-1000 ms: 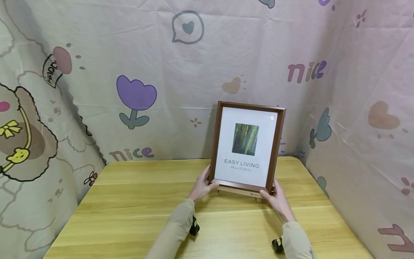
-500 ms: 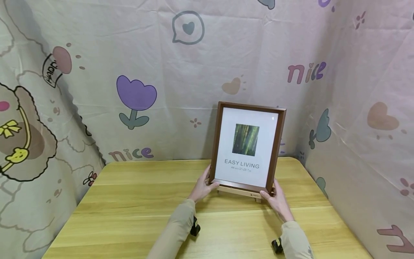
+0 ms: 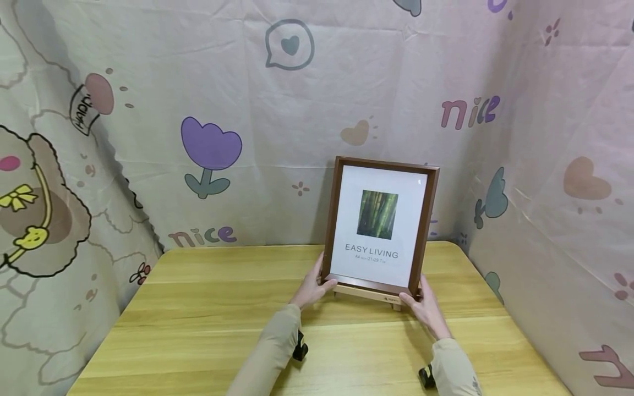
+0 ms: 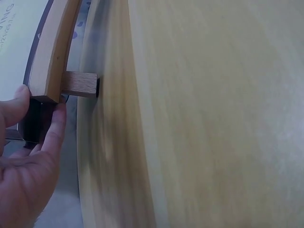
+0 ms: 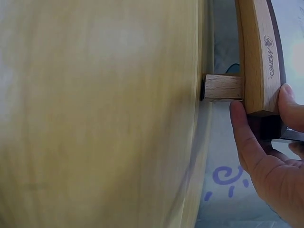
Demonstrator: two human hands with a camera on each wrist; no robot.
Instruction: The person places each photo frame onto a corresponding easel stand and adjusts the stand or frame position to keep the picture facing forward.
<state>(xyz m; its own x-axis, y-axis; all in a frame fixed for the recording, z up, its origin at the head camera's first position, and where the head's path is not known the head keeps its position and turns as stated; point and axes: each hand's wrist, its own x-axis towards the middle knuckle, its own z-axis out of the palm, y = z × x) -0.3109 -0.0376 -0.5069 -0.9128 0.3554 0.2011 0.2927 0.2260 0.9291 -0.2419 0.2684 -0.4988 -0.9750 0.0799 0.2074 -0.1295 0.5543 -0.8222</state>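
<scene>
A brown picture frame (image 3: 380, 225) stands leaning back near the far edge of the table. It shows a bamboo print and the words "EASY LIVING". Its bottom edge rests on the light wooden ledge of a small easel (image 3: 366, 293); the rest of the easel is mostly hidden behind it. My left hand (image 3: 312, 287) grips the lower left corner, thumb in front. At the lower right corner, my right hand (image 3: 427, 309) holds the frame the same way. The wrist views show the ledge (image 4: 53, 57) and a short easel foot (image 5: 223, 87) close to the fingers.
The wooden table (image 3: 208, 319) stretches left and forward of the frame. Printed cloth (image 3: 277, 121) hangs close behind the table and along both sides. A small black device (image 3: 300, 347) is strapped to the left wrist, another (image 3: 426, 377) to the right.
</scene>
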